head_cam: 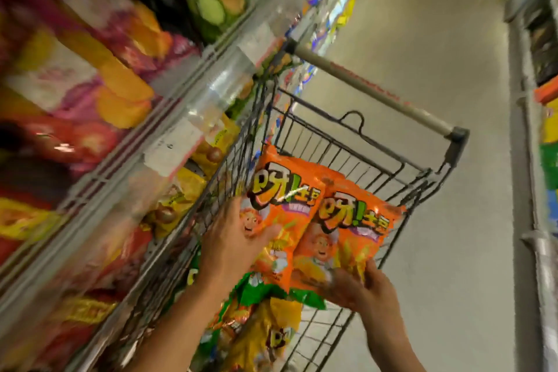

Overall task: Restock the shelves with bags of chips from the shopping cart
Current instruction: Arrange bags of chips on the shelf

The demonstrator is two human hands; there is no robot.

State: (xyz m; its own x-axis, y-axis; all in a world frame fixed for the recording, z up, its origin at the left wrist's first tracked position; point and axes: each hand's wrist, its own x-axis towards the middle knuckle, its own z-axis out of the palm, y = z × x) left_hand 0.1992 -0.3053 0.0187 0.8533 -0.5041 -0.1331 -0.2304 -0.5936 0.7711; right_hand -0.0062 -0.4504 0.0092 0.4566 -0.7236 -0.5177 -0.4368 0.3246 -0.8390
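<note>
Since both hands, left hand (238, 238) and right hand (362, 287), only pinch the two orange chip bags (320, 220) at their bottom edges above the shopping cart (377, 157), one could easily slip back down into it.

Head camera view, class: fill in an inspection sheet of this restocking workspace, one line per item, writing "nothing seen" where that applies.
Surface: pale aisle floor, bare where visible.
Job's things: two orange chip bags side by side over the wire shopping cart; green and yellow bags lie beneath them.
Clutter: nothing seen.
Grippers: left hand grips the left orange bag's edge; right hand holds the right bag's lower end.
Cables: nothing seen.
Surroundings: stocked snack shelves on the left, blurred; another shelf unit on the right.
</note>
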